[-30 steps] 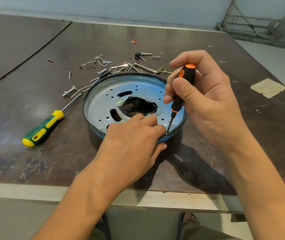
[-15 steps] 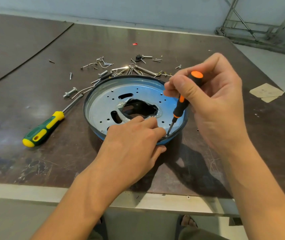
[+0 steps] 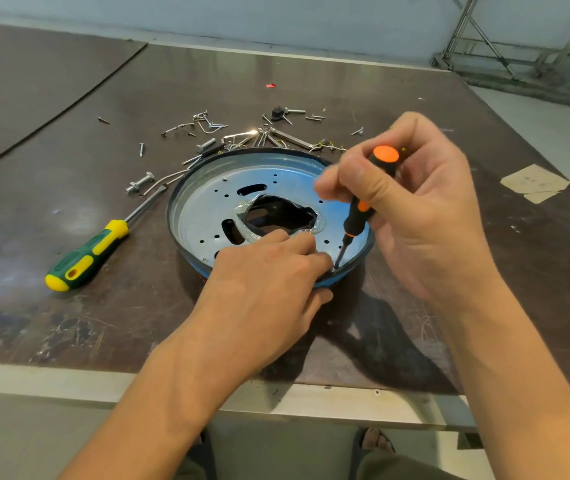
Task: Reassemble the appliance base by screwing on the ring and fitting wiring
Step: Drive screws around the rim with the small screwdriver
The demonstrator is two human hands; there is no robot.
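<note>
A round metal base with a blue rim sits at the centre of the frame on a dark table. The left hand grips its near rim, fingers bent onto the plate inside and thumb outside. The right hand, at centre right, pinches a small screwdriver, black and orange, tilted with its tip at the base's near right edge beside the left fingertips. A green screwdriver lies at left. Loose screws are scattered just above the base.
</note>
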